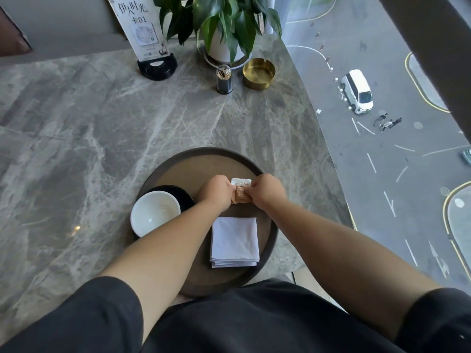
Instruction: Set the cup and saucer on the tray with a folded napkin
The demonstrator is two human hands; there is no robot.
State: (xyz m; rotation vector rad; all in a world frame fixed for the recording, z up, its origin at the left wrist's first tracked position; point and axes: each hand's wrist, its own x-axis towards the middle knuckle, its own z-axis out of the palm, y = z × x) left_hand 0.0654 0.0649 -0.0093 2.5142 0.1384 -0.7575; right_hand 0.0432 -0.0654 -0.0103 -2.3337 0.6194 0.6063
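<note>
Nearest, black short sleeves (107, 309) and bare forearms reaching out over a round dark tray (178, 171) set on the grey marble desk (76, 128), near edge of the tray at the desk's front; on the tray's near right part, a white folded napkin (234, 242) lying flat, layered edges toward the body, well inside the rim; to its left, a white cup (154, 212), empty and upright, standing on a black saucer (182, 196) at the tray's left side, partly crossed by the left forearm; just beyond the napkin, left hand (215, 191) and right hand (266, 191) close together over the tray's middle, both pinching a small brown-and-white sachet (240, 191) between fingertips, left on its left edge, right on its right edge; whether the sachet touches the tray cannot be told; farther off, toward the desk's back edge, a dark toothpick holder with a clear domed lid (224, 79), just beside it on the right a brass ashtray (258, 72), behind both a leafy plant in a white pot (224, 21), and to the left a table sign with a QR code in a black stand (146, 31); to the right, beyond the desk, a window view down onto a street with a white van (358, 91).
</note>
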